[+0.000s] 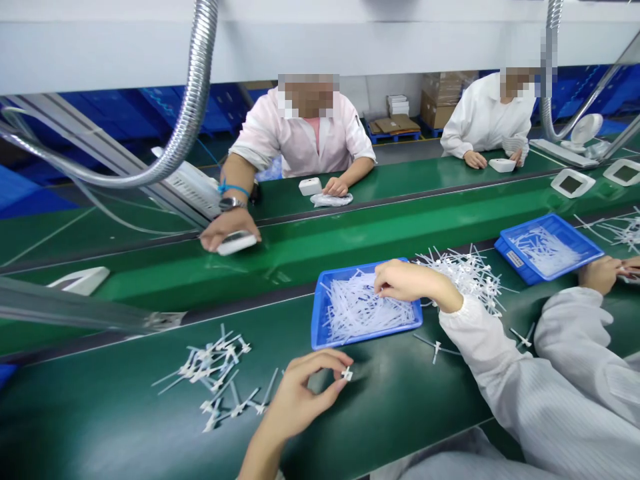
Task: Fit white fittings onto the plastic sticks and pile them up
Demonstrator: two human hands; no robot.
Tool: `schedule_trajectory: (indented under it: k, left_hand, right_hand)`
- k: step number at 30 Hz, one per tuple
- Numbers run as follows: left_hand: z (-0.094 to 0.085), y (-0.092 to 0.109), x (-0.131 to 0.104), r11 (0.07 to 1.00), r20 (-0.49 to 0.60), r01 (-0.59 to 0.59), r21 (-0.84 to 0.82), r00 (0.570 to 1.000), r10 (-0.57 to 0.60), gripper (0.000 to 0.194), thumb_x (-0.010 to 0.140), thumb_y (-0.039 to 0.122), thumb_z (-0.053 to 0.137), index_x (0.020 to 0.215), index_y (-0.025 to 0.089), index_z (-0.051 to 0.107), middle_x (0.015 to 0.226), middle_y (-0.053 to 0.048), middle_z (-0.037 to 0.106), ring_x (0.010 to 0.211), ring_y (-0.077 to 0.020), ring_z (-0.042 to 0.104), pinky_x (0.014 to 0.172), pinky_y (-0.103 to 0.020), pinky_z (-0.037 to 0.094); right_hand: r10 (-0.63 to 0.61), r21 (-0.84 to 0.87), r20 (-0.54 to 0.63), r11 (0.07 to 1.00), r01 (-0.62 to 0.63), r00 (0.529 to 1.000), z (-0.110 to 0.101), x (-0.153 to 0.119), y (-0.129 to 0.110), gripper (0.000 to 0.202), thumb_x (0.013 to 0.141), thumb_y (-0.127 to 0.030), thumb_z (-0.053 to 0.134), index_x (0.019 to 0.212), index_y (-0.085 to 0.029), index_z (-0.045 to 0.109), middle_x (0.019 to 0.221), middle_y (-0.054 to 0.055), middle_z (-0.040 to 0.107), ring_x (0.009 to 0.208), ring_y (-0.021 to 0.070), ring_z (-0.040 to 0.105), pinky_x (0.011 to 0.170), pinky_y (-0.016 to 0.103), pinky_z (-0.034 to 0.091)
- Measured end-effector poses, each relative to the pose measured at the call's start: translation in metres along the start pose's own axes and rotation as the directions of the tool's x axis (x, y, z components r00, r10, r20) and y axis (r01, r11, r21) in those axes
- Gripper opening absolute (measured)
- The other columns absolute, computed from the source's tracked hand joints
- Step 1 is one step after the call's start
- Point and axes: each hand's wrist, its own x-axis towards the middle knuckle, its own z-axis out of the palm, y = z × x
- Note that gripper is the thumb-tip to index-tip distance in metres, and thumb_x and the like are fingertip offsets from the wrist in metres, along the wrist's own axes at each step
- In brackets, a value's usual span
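My left hand pinches a small white plastic connector between thumb and fingertips above the green table. My right hand reaches over a blue tray full of thin translucent strips; its fingers are closed at the strips, and what they hold is too small to make out. Left of my left hand lies a loose group of white connectors with strips attached. Beyond my right wrist is a larger heap of such pieces. A single piece lies below my right forearm.
A person across the green conveyor holds a white device. Farther right, another person handles a similar device. A neighbour's sleeve and a second blue tray are at the right. A metal bar crosses the left side.
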Motion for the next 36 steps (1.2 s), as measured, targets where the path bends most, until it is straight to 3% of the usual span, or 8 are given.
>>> schedule_trajectory:
  k: [5, 8, 11, 15, 19, 23, 29, 36]
  left_hand:
    - [-0.011, 0.035, 0.078, 0.934, -0.106, -0.234, -0.269, 0.971, 0.213, 0.011, 0.091, 0.028, 0.083, 0.084, 0.021, 0.078, 0.076, -0.007, 0.079, 0.071, -0.0207, 0.076, 0.069, -0.032, 0.063]
    - [-0.009, 0.055, 0.120, 0.952, -0.289, -0.272, -0.138, 0.931, 0.224, 0.014, 0.084, 0.028, 0.091, 0.080, 0.021, 0.079, 0.078, -0.006, 0.079, 0.071, -0.0187, 0.072, 0.066, -0.030, 0.058]
    - [0.002, 0.068, 0.143, 0.970, -0.407, -0.244, 0.000, 0.886, 0.223, 0.014, 0.083, 0.028, 0.093, 0.082, 0.023, 0.080, 0.082, -0.004, 0.080, 0.073, -0.0177, 0.069, 0.067, -0.030, 0.055]
    - [0.017, 0.070, 0.147, 0.981, -0.401, -0.196, -0.016, 0.900, 0.173, 0.015, 0.087, 0.033, 0.090, 0.085, 0.022, 0.079, 0.088, -0.005, 0.081, 0.083, -0.0197, 0.075, 0.078, -0.032, 0.061]
    - [0.016, 0.064, 0.141, 0.971, -0.461, -0.121, -0.207, 0.887, 0.012, 0.029, 0.073, 0.033, 0.100, 0.090, 0.020, 0.079, 0.083, -0.003, 0.080, 0.075, -0.0174, 0.077, 0.070, -0.026, 0.063]
    - [0.013, 0.056, 0.143, 0.896, -0.452, -0.201, -0.396, 0.892, 0.000, 0.030, 0.072, 0.036, 0.101, 0.081, 0.020, 0.079, 0.078, -0.003, 0.078, 0.076, -0.0190, 0.077, 0.070, -0.028, 0.065]
    - [0.018, 0.057, 0.149, 0.871, -0.486, -0.256, -0.419, 0.874, 0.023, 0.011, 0.085, 0.026, 0.091, 0.086, 0.021, 0.081, 0.087, -0.003, 0.079, 0.076, -0.0163, 0.076, 0.071, -0.028, 0.065]
    - [0.024, 0.060, 0.146, 0.937, -0.469, -0.205, -0.282, 0.882, 0.052, 0.008, 0.091, 0.029, 0.086, 0.094, 0.022, 0.087, 0.100, -0.008, 0.080, 0.080, -0.0165, 0.076, 0.071, -0.028, 0.067]
  right_hand:
    - [0.073, 0.447, -0.396, 0.886, 0.123, 0.915, -0.017, -0.018, -0.015, 0.009, 0.097, -0.025, 0.075, 0.097, -0.016, 0.074, 0.083, 0.001, 0.069, 0.072, 0.0133, 0.064, 0.071, 0.027, 0.051]
    - [0.139, 0.698, -0.490, 0.655, 0.291, 0.861, -0.021, -0.024, -0.026, 0.024, 0.092, -0.036, 0.084, 0.092, -0.019, 0.068, 0.080, -0.001, 0.067, 0.068, 0.0126, 0.062, 0.066, 0.027, 0.053]
    - [0.061, 0.678, -0.580, 0.589, 0.440, 0.812, -0.021, -0.025, -0.033, 0.027, 0.086, -0.034, 0.090, 0.084, -0.019, 0.069, 0.097, 0.004, 0.069, 0.086, 0.0151, 0.067, 0.076, 0.029, 0.058]
    - [0.086, 0.664, -0.605, 0.603, 0.442, 0.791, -0.015, -0.019, -0.034, 0.022, 0.085, -0.031, 0.092, 0.087, -0.019, 0.073, 0.097, 0.003, 0.067, 0.086, 0.0143, 0.067, 0.077, 0.028, 0.059]
    - [0.159, 0.781, -0.508, 0.499, 0.375, 0.846, -0.006, -0.014, -0.035, 0.028, 0.084, -0.037, 0.093, 0.091, -0.019, 0.072, 0.093, 0.001, 0.067, 0.071, 0.0118, 0.066, 0.065, 0.027, 0.059]
    - [0.157, 0.811, -0.486, 0.447, 0.377, 0.860, -0.003, -0.010, -0.039, 0.028, 0.083, -0.034, 0.093, 0.090, -0.018, 0.072, 0.091, 0.002, 0.071, 0.069, 0.0116, 0.068, 0.064, 0.026, 0.062]
    - [0.238, 0.723, -0.665, 0.444, 0.530, 0.708, -0.005, -0.006, -0.032, 0.023, 0.084, -0.027, 0.092, 0.088, -0.019, 0.071, 0.088, -0.001, 0.070, 0.063, 0.0102, 0.071, 0.061, 0.025, 0.062]
    - [0.324, 0.746, -0.640, 0.480, 0.462, 0.697, -0.004, -0.005, -0.033, 0.037, 0.079, -0.034, 0.096, 0.084, -0.019, 0.062, 0.086, 0.001, 0.075, 0.066, 0.0104, 0.070, 0.061, 0.023, 0.059]
